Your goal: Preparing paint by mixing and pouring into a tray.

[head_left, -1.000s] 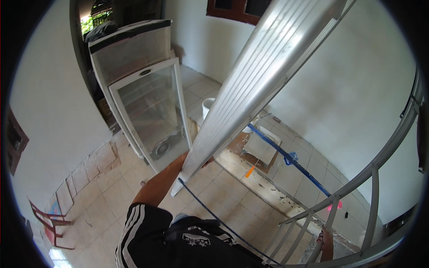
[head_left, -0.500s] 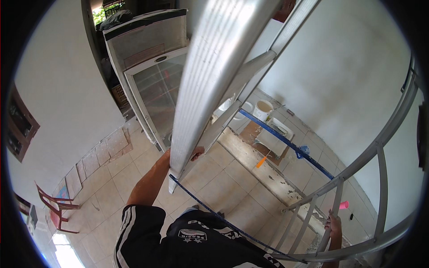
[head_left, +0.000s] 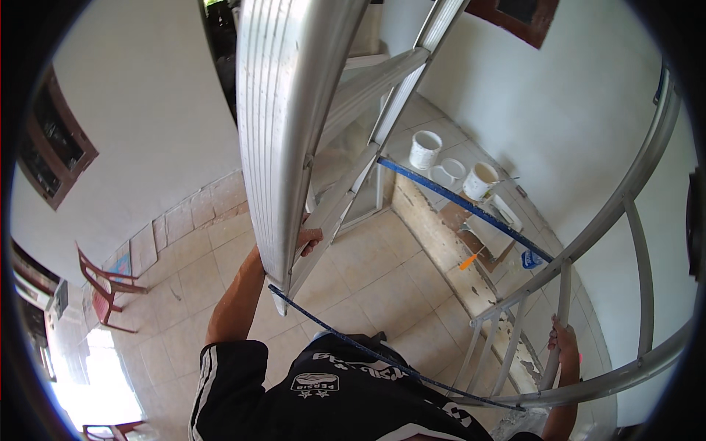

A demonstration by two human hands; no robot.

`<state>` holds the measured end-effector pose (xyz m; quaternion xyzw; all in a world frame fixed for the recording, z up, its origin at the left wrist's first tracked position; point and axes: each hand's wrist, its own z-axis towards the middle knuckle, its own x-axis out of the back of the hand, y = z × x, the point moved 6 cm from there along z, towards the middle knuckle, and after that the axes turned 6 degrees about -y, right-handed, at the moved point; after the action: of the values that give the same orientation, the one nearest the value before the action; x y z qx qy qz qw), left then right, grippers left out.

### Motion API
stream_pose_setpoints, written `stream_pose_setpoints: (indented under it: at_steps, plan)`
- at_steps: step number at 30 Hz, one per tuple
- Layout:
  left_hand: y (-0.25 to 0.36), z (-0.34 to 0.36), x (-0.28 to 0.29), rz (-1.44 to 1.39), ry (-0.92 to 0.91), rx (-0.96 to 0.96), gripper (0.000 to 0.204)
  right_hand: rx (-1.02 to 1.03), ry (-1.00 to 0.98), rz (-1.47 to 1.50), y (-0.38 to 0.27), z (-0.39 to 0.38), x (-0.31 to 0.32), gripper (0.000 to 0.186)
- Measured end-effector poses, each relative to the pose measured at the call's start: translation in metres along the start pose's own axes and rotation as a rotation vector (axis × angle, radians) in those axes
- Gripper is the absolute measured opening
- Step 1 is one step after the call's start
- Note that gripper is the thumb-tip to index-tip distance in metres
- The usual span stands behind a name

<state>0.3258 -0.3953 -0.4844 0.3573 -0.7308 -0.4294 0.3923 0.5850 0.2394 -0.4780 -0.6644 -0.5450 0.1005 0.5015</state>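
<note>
A large aluminium ladder (head_left: pixel 272 132) leans across the upper middle, tilted, with ribbed rails. My left hand (head_left: pixel 309 239) is closed round its lower part, partly hidden behind the wide near rail. My right hand (head_left: pixel 562 338) grips an upright bar of the curved grey metal railing (head_left: pixel 588 235) at the right. A long blue bar (head_left: pixel 463 208) runs behind the railing toward the ladder. A thin dark-blue bar (head_left: pixel 346 345) crosses in front of my body from the ladder's foot to the railing.
White buckets (head_left: pixel 424 151) and an orange-handled tool (head_left: pixel 468 262) lie beyond a worn step edge (head_left: pixel 430 242). A red chair (head_left: pixel 103 294) stands at left on the tiled floor (head_left: pixel 184 309). Loose tiles (head_left: pixel 179 220) line the left wall; a white glass-doored cabinet (head_left: pixel 364 206) is partly hidden behind the ladder.
The ladder and my left hand have shifted left and up in view, and more rungs show. The scene has shifted too as my head moved. My right hand still grips the railing.
</note>
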Motion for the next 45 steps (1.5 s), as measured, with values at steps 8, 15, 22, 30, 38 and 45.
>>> stream_pose_setpoints:
  at_steps: [8, 15, 22, 30, 38, 45]
  plan:
    - [-0.059, -0.084, 0.077, -0.069, 0.175, 0.032, 0.017, 0.098, -0.122, -0.088, -0.053, -0.008, -0.084, 0.032]
    - [-0.082, -0.168, 0.143, -0.096, 0.296, 0.068, 0.018, 0.176, -0.227, -0.126, -0.098, -0.033, -0.166, 0.032]
    - [-0.137, -0.261, 0.196, -0.133, 0.459, 0.119, 0.015, 0.203, -0.333, -0.123, -0.13, -0.051, -0.255, 0.03]
    - [-0.197, -0.378, 0.257, -0.209, 0.611, 0.121, 0.013, 0.274, -0.476, -0.221, -0.168, -0.125, -0.375, 0.032]
    - [-0.284, -0.493, 0.382, -0.001, 0.694, 0.188, 0.016, 0.316, -0.482, -0.331, -0.194, -0.215, -0.526, 0.038]
    - [-0.333, -0.616, 0.457, -0.246, 0.809, 0.082, 0.016, 0.395, -0.65, -0.369, -0.21, -0.294, -0.663, 0.044]
